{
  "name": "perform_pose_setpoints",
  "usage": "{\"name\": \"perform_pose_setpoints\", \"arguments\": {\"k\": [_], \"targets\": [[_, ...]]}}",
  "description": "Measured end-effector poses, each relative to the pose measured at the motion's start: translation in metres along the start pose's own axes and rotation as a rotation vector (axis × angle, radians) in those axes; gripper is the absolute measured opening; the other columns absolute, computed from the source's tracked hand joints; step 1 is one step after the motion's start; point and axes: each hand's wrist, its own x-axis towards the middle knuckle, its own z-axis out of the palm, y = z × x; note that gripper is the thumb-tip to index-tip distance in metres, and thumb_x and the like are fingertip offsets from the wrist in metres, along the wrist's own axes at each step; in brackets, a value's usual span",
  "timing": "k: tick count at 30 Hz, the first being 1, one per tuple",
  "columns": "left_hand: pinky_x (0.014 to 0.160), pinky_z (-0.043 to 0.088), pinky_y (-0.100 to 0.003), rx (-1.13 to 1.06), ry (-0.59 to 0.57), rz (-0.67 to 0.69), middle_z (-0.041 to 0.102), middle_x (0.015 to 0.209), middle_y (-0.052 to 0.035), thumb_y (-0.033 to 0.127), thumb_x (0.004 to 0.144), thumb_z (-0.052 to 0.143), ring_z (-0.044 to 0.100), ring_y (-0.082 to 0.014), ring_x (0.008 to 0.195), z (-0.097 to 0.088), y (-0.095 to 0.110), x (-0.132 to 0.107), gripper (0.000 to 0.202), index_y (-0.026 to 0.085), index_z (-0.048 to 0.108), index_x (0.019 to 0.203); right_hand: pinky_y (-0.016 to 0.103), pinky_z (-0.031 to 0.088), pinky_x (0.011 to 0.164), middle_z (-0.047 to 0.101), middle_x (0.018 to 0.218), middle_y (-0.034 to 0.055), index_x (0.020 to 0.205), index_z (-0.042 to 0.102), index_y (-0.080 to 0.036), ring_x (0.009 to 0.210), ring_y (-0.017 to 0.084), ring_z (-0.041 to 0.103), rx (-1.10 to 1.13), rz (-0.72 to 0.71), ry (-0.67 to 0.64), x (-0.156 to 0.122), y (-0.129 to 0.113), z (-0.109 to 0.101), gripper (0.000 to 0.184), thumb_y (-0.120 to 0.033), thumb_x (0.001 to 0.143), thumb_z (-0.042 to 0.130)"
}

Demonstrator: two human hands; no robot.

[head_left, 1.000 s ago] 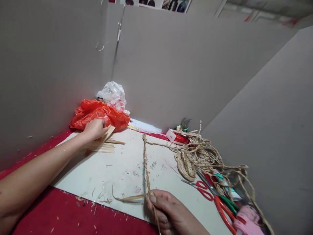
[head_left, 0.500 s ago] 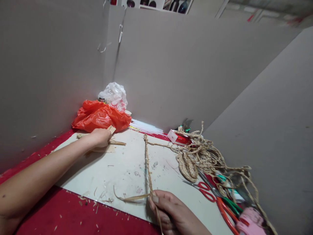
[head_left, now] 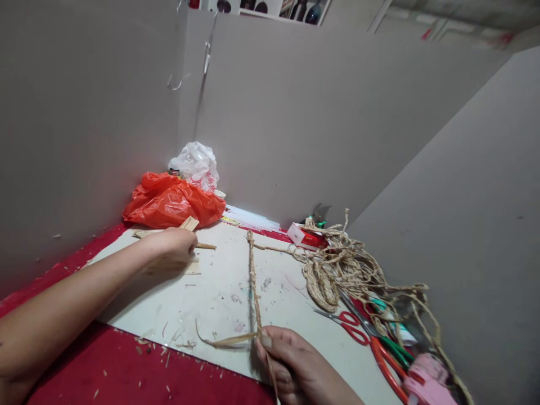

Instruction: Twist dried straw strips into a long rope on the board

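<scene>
My left hand [head_left: 174, 247] reaches across the white board [head_left: 202, 292] and is closed over a small pile of dried leaf strips [head_left: 192, 243] near the far left corner. My right hand [head_left: 291, 365] sits at the near edge and pinches the end of a braided straw rope [head_left: 252, 275], which runs straight away across the board. A loose flat strip [head_left: 223, 340] sticks out to the left from that pinch. The rope's far end joins a tangled heap of braid [head_left: 346, 267] on the right.
Red-handled scissors [head_left: 358, 332], green-handled scissors [head_left: 392, 346] and a pink tool [head_left: 428, 379] lie at the right. A red box [head_left: 306, 236], an orange plastic bag [head_left: 169, 199] and a white bag [head_left: 196, 163] sit by the grey partition walls. Red cloth [head_left: 126, 371] lies under the board.
My left hand has drawn back slightly from the orange bag towards me, closing over the leaf strips. The right hand keeps its pinch on the rope.
</scene>
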Motion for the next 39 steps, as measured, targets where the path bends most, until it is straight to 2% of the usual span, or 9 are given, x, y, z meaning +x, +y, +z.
{"name": "perform_pose_setpoints", "arguments": {"k": [3,6,8,11,17,21,24,31,39], "targets": [[0.056,0.032,-0.026,-0.077,-0.011,0.079,0.059,0.066,-0.0038,0.023,0.059,0.055,0.047,-0.0152,0.057,-0.002,-0.001,0.000,0.011,0.020,0.063,0.066,0.015,0.006,0.033,0.029,0.044,-0.0101,0.071,0.054,-0.015,0.035,0.001,0.013,0.013,-0.012,-0.001,0.001,0.002,-0.001,0.027,-0.040,0.078,0.062],[0.056,0.032,-0.024,-0.218,0.080,0.167,0.054,0.065,-0.0010,0.022,0.063,0.051,0.044,-0.0128,0.058,-0.011,0.007,-0.004,0.006,0.018,0.056,0.064,0.015,0.006,0.033,0.029,0.044,-0.0101,0.072,0.053,-0.015,0.036,0.001,0.012,0.021,-0.026,-0.001,0.001,0.003,-0.001,0.026,-0.039,0.080,0.061],[0.056,0.033,-0.023,-0.441,0.087,0.217,0.050,0.065,0.0012,0.024,0.067,0.050,0.044,-0.0116,0.060,-0.017,0.017,-0.009,0.008,0.018,0.053,0.071,0.015,0.006,0.033,0.028,0.044,-0.0103,0.073,0.054,-0.015,0.036,0.002,0.012,0.015,-0.041,-0.001,0.001,0.003,0.001,0.025,-0.038,0.080,0.061],[0.052,0.033,-0.020,-0.855,-0.055,0.242,0.045,0.063,0.0045,0.028,0.068,0.055,0.044,-0.0098,0.059,-0.017,0.040,-0.018,0.018,0.019,0.050,0.082,0.015,0.006,0.034,0.028,0.043,-0.0106,0.072,0.054,-0.014,0.036,0.002,0.013,0.017,-0.070,0.009,0.000,0.002,0.005,0.026,-0.038,0.080,0.061],[0.045,0.026,-0.018,-1.290,-0.372,0.197,0.048,0.053,0.0090,0.024,0.054,0.069,0.038,-0.0057,0.044,0.026,0.090,-0.032,0.041,0.019,0.050,0.090,0.016,0.008,0.035,0.029,0.044,-0.0105,0.076,0.054,-0.014,0.037,0.002,0.015,0.001,-0.194,0.057,0.001,0.005,0.007,0.028,-0.041,0.081,0.060],[0.047,0.030,-0.019,-1.451,-0.387,0.100,0.055,0.055,0.0058,0.020,0.048,0.069,0.043,-0.0062,0.044,0.058,0.106,-0.037,0.035,0.017,0.051,0.078,0.018,0.012,0.037,0.031,0.047,-0.0099,0.077,0.053,-0.014,0.038,0.003,0.017,-0.073,-0.280,0.091,0.002,0.008,0.007,0.029,-0.042,0.082,0.059],[0.050,0.034,-0.020,-1.497,-0.389,0.092,0.058,0.058,0.0029,0.018,0.050,0.067,0.047,-0.0078,0.047,0.068,0.109,-0.040,0.030,0.016,0.052,0.075,0.019,0.012,0.038,0.031,0.048,-0.0096,0.073,0.049,-0.015,0.039,0.003,0.017,-0.155,-0.308,0.110,0.003,0.009,0.008,0.032,-0.044,0.083,0.058],[0.050,0.035,-0.020,-1.434,-0.333,0.094,0.055,0.056,0.0047,0.017,0.051,0.068,0.045,-0.0075,0.047,0.070,0.108,-0.041,0.026,0.015,0.052,0.072,0.020,0.014,0.042,0.032,0.051,-0.0082,0.070,0.046,-0.016,0.044,0.005,0.021,-0.270,-0.321,0.165,0.003,0.009,0.010,0.035,-0.047,0.082,0.058],[0.051,0.033,-0.019,-1.368,-0.270,0.137,0.052,0.060,0.0051,0.017,0.055,0.064,0.042,-0.0065,0.050,0.075,0.111,-0.043,0.023,0.015,0.053,0.075,0.019,0.024,0.044,0.028,0.045,-0.0092,0.067,0.054,-0.015,0.041,0.004,0.019,-0.202,-0.310,0.241,0.005,0.009,0.016,0.033,-0.044,0.074,0.067]]}}
